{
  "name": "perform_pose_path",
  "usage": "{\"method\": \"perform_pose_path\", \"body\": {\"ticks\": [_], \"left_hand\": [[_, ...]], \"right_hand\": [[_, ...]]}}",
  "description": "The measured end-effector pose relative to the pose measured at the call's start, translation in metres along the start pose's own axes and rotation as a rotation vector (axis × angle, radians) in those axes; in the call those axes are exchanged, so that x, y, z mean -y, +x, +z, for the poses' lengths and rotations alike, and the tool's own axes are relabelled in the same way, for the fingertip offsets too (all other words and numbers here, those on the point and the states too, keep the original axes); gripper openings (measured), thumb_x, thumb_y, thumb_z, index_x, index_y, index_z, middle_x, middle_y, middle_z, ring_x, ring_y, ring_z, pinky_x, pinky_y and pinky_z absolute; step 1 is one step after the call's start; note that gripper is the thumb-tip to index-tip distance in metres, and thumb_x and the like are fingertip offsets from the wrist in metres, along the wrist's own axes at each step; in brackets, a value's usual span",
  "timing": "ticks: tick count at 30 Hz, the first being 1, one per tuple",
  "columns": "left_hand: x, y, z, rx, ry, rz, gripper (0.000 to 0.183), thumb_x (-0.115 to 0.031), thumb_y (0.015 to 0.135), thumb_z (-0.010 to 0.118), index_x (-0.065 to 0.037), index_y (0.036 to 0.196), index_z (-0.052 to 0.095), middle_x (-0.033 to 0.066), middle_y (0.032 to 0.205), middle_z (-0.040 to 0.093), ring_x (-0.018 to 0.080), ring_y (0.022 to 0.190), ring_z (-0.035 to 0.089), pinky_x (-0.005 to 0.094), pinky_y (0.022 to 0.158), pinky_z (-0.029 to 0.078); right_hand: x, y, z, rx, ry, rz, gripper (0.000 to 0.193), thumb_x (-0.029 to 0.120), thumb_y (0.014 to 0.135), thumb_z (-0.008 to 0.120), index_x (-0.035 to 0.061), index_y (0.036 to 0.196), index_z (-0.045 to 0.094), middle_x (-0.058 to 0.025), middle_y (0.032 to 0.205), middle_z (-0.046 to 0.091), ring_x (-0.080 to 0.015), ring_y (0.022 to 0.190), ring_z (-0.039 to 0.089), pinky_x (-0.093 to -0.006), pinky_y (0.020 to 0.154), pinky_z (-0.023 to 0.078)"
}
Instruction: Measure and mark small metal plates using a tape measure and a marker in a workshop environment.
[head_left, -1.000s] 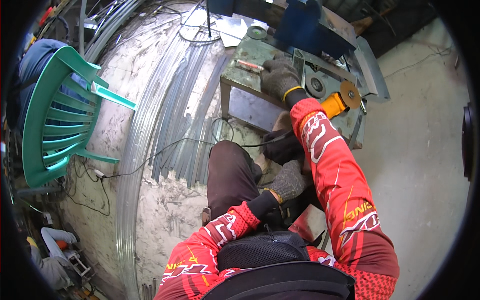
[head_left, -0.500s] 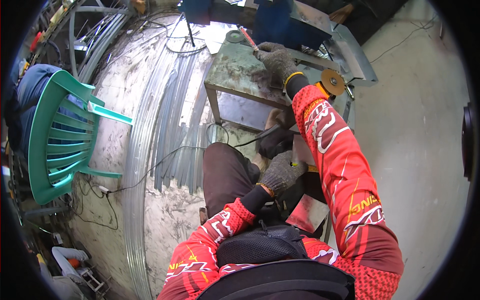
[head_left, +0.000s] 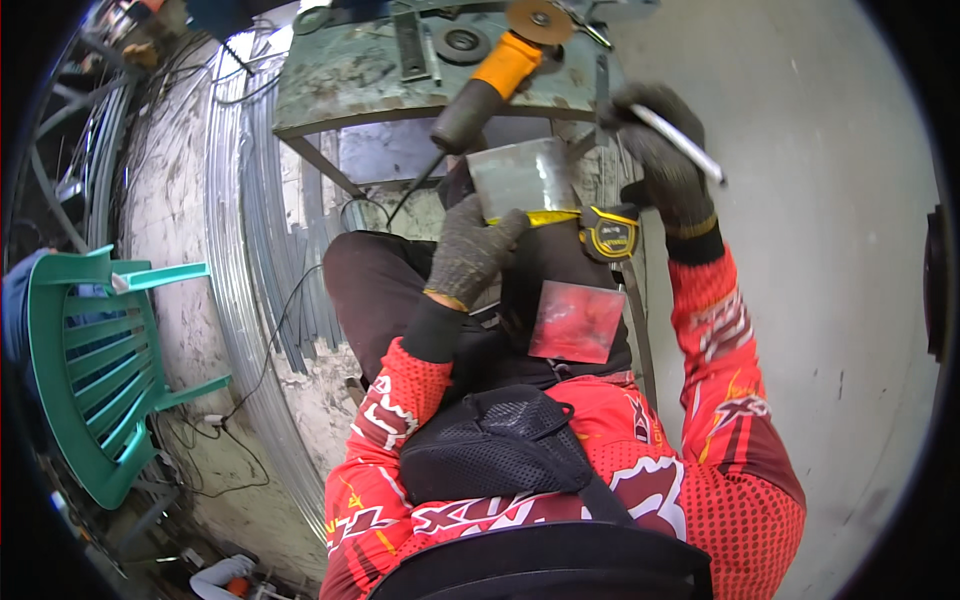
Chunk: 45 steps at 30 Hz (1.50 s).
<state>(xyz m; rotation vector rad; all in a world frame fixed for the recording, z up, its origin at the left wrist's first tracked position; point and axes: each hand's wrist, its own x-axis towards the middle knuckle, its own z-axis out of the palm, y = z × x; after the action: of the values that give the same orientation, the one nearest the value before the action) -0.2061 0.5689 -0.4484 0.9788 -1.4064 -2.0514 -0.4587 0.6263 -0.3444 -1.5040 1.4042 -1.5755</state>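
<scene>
A grey knitted glove covers my left hand, whose fingers pinch the end of the yellow tape measure at the lower edge of a silvery metal plate. The tape's short blade lies along that edge, and its black-and-yellow case sits at the plate's right, over my thigh. My right hand, also gloved and slightly blurred, is closed round a slim white marker to the right of the plate. A second square plate, reflecting red, rests on my lap.
Ahead stands a metal worktable carrying an orange angle grinder, a try square and a grinding disc. Long metal profiles and a cable lie on the floor at left, near a green plastic chair.
My right hand has come back from the far side of the worktable with the marker. The view has shifted, bringing the plate and tape measure into plain sight.
</scene>
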Motion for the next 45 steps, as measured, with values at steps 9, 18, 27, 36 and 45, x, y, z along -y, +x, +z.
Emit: {"method": "perform_pose_path", "body": {"ticks": [9, 18, 27, 36, 45], "left_hand": [[-0.012, 0.001, 0.004, -0.056, 0.267, -0.038, 0.029, -0.022, 0.093, 0.071, 0.004, 0.106, 0.072, 0.0036, 0.076, 0.068, 0.0092, 0.066, 0.06, 0.0281, 0.062, 0.05], [-0.016, -0.002, 0.006, -0.085, 0.251, -0.134, 0.026, -0.021, 0.094, 0.072, 0.002, 0.105, 0.072, 0.0016, 0.074, 0.066, 0.0073, 0.06, 0.058, 0.0271, 0.054, 0.048], [-0.018, -0.004, 0.006, -0.071, 0.12, -0.183, 0.022, -0.017, 0.095, 0.072, 0.001, 0.106, 0.07, 0.0005, 0.073, 0.064, 0.0064, 0.054, 0.055, 0.0246, 0.047, 0.044], [-0.016, -0.002, 0.002, -0.063, 0.064, -0.225, 0.023, -0.019, 0.093, 0.075, 0.0, 0.106, 0.071, -0.0002, 0.075, 0.066, 0.005, 0.059, 0.057, 0.0231, 0.05, 0.045], [-0.014, -0.001, 0.001, -0.043, -0.038, -0.238, 0.022, -0.02, 0.094, 0.073, -0.001, 0.106, 0.071, -0.0002, 0.078, 0.067, 0.0047, 0.061, 0.059, 0.0221, 0.052, 0.046]], "right_hand": [[-0.017, -0.148, 0.014, -0.195, -0.577, 0.065, 0.081, 0.021, 0.07, 0.098, 0.0064, 0.137, 0.057, -0.0153, 0.134, 0.063, -0.0286, 0.123, 0.063, -0.0424, 0.106, 0.051], [-0.024, -0.117, -0.001, 0.044, -0.405, -0.021, 0.08, 0.019, 0.068, 0.098, 0.0081, 0.138, 0.059, -0.0149, 0.127, 0.068, -0.0288, 0.118, 0.069, -0.0407, 0.099, 0.056], [-0.023, -0.071, -0.024, 0.168, 0.007, 0.424, 0.05, 0.027, 0.081, 0.09, 0.0046, 0.119, 0.068, -0.0069, 0.11, 0.07, -0.0161, 0.1, 0.069, -0.0324, 0.086, 0.057], [-0.022, -0.071, -0.019, 0.11, 0.045, 0.519, 0.043, 0.022, 0.083, 0.09, 0.0046, 0.116, 0.07, -0.0034, 0.109, 0.069, -0.0129, 0.103, 0.067, -0.03, 0.088, 0.056], [-0.01, -0.071, 0.013, -0.157, -0.597, -0.087, 0.028, 0.012, 0.087, 0.076, 0.0054, 0.114, 0.071, -0.0147, 0.109, 0.072, -0.035, 0.101, 0.069, -0.0437, 0.091, 0.056]]}}
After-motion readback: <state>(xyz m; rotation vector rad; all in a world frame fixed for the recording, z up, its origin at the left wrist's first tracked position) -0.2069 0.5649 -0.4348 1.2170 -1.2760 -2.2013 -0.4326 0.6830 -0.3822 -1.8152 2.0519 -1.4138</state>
